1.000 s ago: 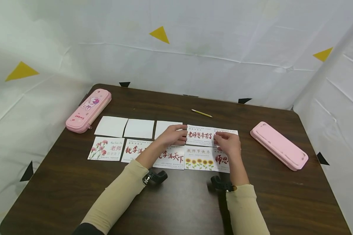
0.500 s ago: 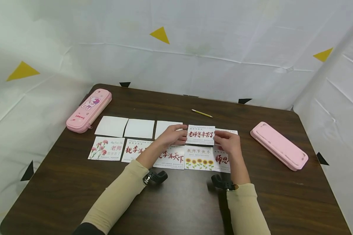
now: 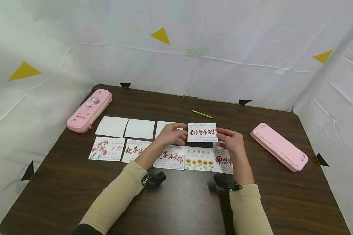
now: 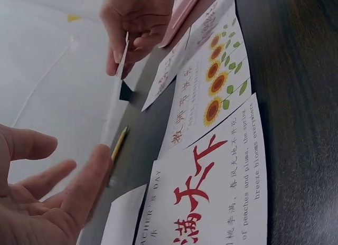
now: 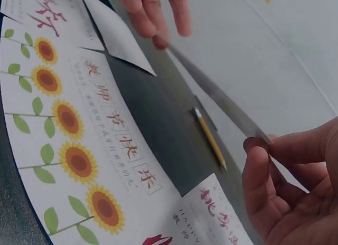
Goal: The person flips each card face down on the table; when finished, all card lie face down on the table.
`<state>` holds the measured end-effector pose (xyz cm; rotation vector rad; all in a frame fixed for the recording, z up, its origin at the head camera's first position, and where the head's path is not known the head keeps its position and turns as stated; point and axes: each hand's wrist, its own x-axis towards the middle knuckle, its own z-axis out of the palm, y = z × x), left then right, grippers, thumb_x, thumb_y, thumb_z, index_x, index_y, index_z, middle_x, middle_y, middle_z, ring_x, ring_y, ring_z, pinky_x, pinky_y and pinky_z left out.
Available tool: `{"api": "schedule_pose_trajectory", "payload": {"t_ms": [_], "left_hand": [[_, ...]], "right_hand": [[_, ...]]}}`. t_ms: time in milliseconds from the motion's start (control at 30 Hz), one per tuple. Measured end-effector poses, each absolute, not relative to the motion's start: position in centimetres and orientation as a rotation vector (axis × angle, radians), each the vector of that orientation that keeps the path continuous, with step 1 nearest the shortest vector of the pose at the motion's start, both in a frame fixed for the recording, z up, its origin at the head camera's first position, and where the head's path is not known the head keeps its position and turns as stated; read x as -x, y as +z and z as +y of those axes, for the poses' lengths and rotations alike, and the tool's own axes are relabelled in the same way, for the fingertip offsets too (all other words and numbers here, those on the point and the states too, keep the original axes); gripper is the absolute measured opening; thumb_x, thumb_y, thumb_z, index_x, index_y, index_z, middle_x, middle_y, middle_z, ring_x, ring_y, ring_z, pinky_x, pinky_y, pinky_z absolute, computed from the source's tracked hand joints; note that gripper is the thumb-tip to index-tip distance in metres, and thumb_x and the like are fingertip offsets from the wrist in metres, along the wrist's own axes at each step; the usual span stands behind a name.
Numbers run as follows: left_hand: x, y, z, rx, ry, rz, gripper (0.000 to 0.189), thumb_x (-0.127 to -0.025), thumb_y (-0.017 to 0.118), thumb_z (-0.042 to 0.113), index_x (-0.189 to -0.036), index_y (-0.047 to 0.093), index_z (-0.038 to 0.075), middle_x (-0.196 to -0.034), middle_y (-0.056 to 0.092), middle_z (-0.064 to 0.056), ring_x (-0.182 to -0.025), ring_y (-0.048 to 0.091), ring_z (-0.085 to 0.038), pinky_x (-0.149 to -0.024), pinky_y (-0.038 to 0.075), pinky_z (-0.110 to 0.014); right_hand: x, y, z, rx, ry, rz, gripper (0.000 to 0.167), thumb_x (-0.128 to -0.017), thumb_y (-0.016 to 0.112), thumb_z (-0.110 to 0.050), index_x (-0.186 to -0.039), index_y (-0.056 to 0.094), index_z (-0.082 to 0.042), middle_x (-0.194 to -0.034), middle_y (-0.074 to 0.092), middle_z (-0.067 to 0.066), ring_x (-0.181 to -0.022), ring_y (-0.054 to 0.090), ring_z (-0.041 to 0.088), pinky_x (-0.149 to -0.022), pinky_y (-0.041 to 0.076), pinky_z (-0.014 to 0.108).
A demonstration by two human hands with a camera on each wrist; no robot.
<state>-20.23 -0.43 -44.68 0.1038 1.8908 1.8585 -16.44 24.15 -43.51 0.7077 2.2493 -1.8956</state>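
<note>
A white card with red lettering is raised off the table and seen nearly edge-on in both wrist views. My right hand pinches its right edge between thumb and fingers. At the opposite edge is my left hand, thumb and fingers spread apart; a left fingertip touches or nearly touches the card's end in the right wrist view. Below the raised card lies a sunflower card, beside a red-lettered card. Another printed card lies partly hidden under my right hand.
Blank white cards lie at left above a carnation card. A yellow pencil lies behind the cards. Pink pencil cases stand left and right on the dark wooden table. White sheeting surrounds it.
My right hand has lifted the red-lettered card off the table and shifted slightly right with it, exposing dark table beneath. My left hand has stayed nearly in place, with the fingers slightly more apart.
</note>
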Motion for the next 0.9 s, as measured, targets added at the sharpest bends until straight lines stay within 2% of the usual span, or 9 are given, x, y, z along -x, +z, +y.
{"api": "schedule_pose_trajectory", "payload": {"t_ms": [200,300,400,467,567,700,900], "left_hand": [[20.0,-44.2,-0.6,-0.35,1.763,2.382,0.024,-0.091,0.067,0.005,-0.114,0.074,0.009,-0.103,0.072,-0.003,-0.096,0.067,-0.02,-0.075,0.055,-0.03],[19.9,-44.1,-0.5,-0.432,1.754,2.566,0.016,-0.087,0.074,0.011,-0.102,0.079,0.012,-0.097,0.074,0.002,-0.09,0.067,-0.014,-0.069,0.051,-0.03],[19.9,-44.2,-0.3,-0.449,1.827,2.6,0.011,-0.087,0.075,0.016,-0.097,0.08,0.013,-0.091,0.074,0.002,-0.083,0.067,-0.011,-0.066,0.051,-0.029],[19.9,-44.4,-0.1,-0.432,1.88,2.585,0.011,-0.088,0.074,0.017,-0.096,0.08,0.012,-0.087,0.074,0.003,-0.079,0.067,-0.011,-0.064,0.051,-0.029],[20.0,-44.4,0.3,-0.368,1.95,2.535,0.013,-0.09,0.073,0.017,-0.098,0.079,0.01,-0.085,0.073,0.001,-0.076,0.069,-0.018,-0.064,0.054,-0.028],[20.1,-44.4,0.6,-0.276,2.009,2.46,0.017,-0.09,0.073,0.016,-0.103,0.077,0.006,-0.084,0.072,-0.005,-0.078,0.071,-0.029,-0.063,0.056,-0.027],[20.3,-44.9,0.7,-0.154,1.985,2.37,0.024,-0.094,0.067,0.015,-0.114,0.073,0.005,-0.09,0.072,-0.007,-0.083,0.072,-0.025,-0.067,0.056,-0.023]], "right_hand": [[16.6,-43.2,24.3,-0.636,-1.956,2.219,0.034,-0.098,0.058,-0.009,-0.132,0.063,-0.008,-0.133,0.058,0.011,-0.1,0.061,0.018,-0.083,0.055,0.025],[16.6,-43.2,24.1,-0.617,-1.961,2.259,0.033,-0.097,0.062,-0.01,-0.13,0.065,-0.007,-0.129,0.061,0.011,-0.099,0.063,0.016,-0.085,0.054,0.028],[16.6,-43.3,24.0,-0.6,-1.979,2.301,0.034,-0.095,0.066,-0.015,-0.127,0.066,-0.004,-0.122,0.064,0.008,-0.102,0.063,0.016,-0.087,0.054,0.03],[16.5,-43.5,23.9,-0.596,-1.987,2.324,0.038,-0.093,0.069,-0.022,-0.126,0.066,-0.003,-0.119,0.064,0.007,-0.106,0.061,0.02,-0.09,0.053,0.033],[16.6,-43.6,23.7,-0.595,-2.003,2.361,0.042,-0.091,0.072,-0.027,-0.125,0.066,-0.003,-0.118,0.064,0.008,-0.109,0.061,0.025,-0.094,0.051,0.039],[16.9,-43.8,23.1,-0.616,-2.002,2.448,0.036,-0.091,0.072,-0.024,-0.121,0.069,-0.004,-0.117,0.065,0.011,-0.1,0.064,0.023,-0.09,0.053,0.04],[17.1,-44.4,22.6,-0.702,-1.938,2.569,0.029,-0.091,0.072,-0.019,-0.116,0.072,-0.005,-0.113,0.068,0.013,-0.092,0.066,0.021,-0.079,0.057,0.033]]}}
